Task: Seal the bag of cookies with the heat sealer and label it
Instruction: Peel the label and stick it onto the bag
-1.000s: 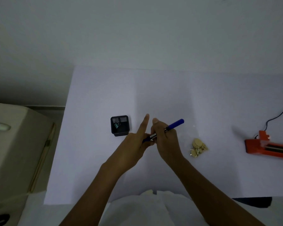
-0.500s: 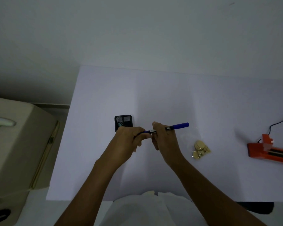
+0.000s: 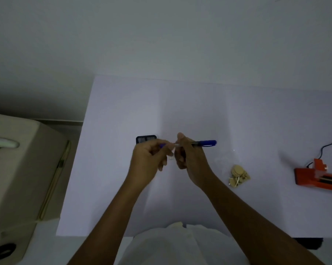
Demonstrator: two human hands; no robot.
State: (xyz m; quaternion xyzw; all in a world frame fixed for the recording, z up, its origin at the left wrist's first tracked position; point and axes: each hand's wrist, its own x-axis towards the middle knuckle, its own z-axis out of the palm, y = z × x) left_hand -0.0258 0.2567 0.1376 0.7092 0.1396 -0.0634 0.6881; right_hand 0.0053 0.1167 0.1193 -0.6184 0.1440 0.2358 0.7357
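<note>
My right hand [image 3: 191, 159] grips a blue marker pen [image 3: 205, 143] that lies level above the white table [image 3: 123, 111], its blue end pointing right. My left hand [image 3: 148, 159] pinches the pen's blue cap [image 3: 162, 145] at the left end, a little apart from the barrel. A small white label [image 3: 171, 158] shows between the two hands. The clear bag of cookies [image 3: 237, 175] lies on the table to the right of my right hand, untouched. The orange heat sealer [image 3: 318, 178] sits at the far right with its black cord [image 3: 329, 146].
A small black box [image 3: 146, 139] stands just behind my left hand. A beige cabinet [image 3: 18, 169] with a few items on top is off the table's left edge. A wall rises behind the table.
My left hand went from pointing a finger to gripping the pen's left end. The pen swung level, and the cap now sits slightly apart from the barrel.
</note>
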